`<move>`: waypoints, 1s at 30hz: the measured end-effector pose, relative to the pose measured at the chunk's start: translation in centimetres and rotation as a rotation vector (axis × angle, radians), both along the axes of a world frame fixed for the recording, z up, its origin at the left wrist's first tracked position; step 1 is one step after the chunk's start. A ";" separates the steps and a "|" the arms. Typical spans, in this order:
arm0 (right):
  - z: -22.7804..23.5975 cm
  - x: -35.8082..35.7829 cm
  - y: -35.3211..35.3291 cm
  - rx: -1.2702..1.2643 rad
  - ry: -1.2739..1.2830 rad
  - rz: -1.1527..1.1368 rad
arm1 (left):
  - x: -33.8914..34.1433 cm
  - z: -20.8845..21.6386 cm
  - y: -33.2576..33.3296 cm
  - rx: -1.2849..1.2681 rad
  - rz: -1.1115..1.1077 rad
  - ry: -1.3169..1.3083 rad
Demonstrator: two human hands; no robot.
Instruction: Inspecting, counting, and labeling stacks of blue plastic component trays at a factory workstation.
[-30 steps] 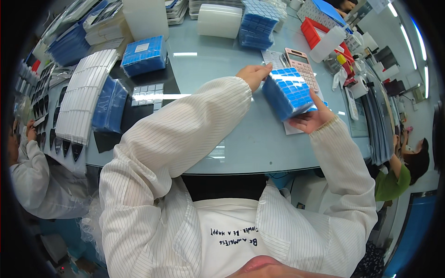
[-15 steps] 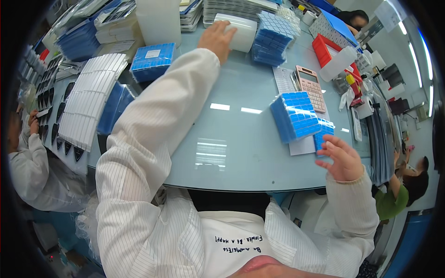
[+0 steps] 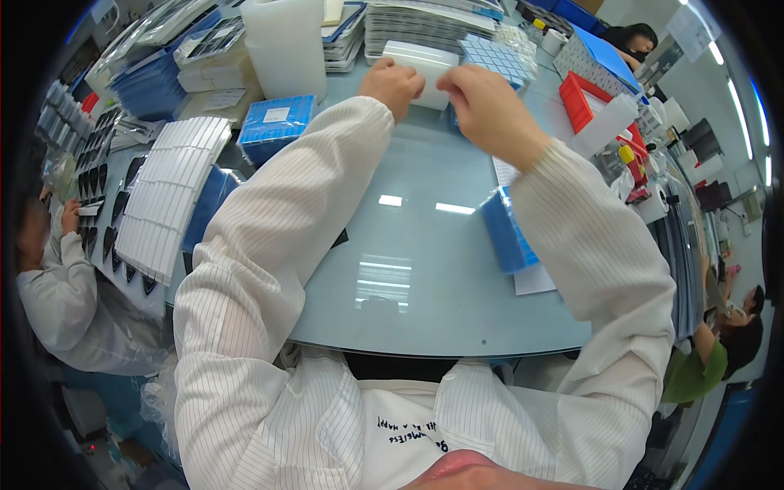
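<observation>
Clock ref: middle of the glossy pale blue-grey worktop (image 3: 441,278), 12 o'clock = far side.
Roll: glossy white cylinder of what looks like thin plastic film (image 3: 425,59), on its side at 12 o'clock, in front of the stacked white sheets (image 3: 425,28).
Left hand: the left hand (image 3: 394,86) is at the roll's near face, toward 11 o'clock. Fingers curled, pinch-like; can't tell if film is between them.
Right hand: the right hand (image 3: 492,109) is at the roll's end, toward 1 o'clock. Fingers bent down, tips near the other hand; contact or grip can't be told.
Roll handling: my guess, solid and fairly heavy for its size, slick outside, prone to turn on smooth glass. Film itself likely light, limp, clingy, easy to crease.
Roll hold points: cradle the body at both ends; pinch a loose edge at its corners, fingertips only.
Blue block: clear-wrapped block of small blue tiles (image 3: 506,237) at 2 o'clock, partly under the right forearm, beside a white paper sheet (image 3: 535,282).
Labelled block: blue wrapped block with white label (image 3: 273,135), 10 o'clock.
Tile stack: pale-blue gridded sheets (image 3: 492,57), 1 o'clock, just beside the roll.
Tray: red plastic tray (image 3: 574,102), 1 to 2 o'clock.
</observation>
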State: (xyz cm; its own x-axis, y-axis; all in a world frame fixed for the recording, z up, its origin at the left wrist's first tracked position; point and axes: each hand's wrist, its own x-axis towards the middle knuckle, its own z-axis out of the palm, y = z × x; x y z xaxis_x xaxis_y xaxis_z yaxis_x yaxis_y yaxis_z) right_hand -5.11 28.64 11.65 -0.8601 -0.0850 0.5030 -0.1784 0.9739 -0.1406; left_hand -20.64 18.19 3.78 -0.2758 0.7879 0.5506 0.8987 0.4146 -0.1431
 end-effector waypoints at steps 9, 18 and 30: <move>-6.1 -8.8 2.5 -0.023 -0.354 -0.066 | 2.9 -2.2 -3.5 0.015 -0.188 0.096; -4.9 -9.1 1.1 -0.044 -0.357 -0.095 | 10.9 -3.5 -9.3 -0.031 -0.307 0.174; -6.8 -9.8 2.5 -0.038 -0.392 -0.163 | 24.4 -4.3 -19.1 0.027 -0.528 -0.151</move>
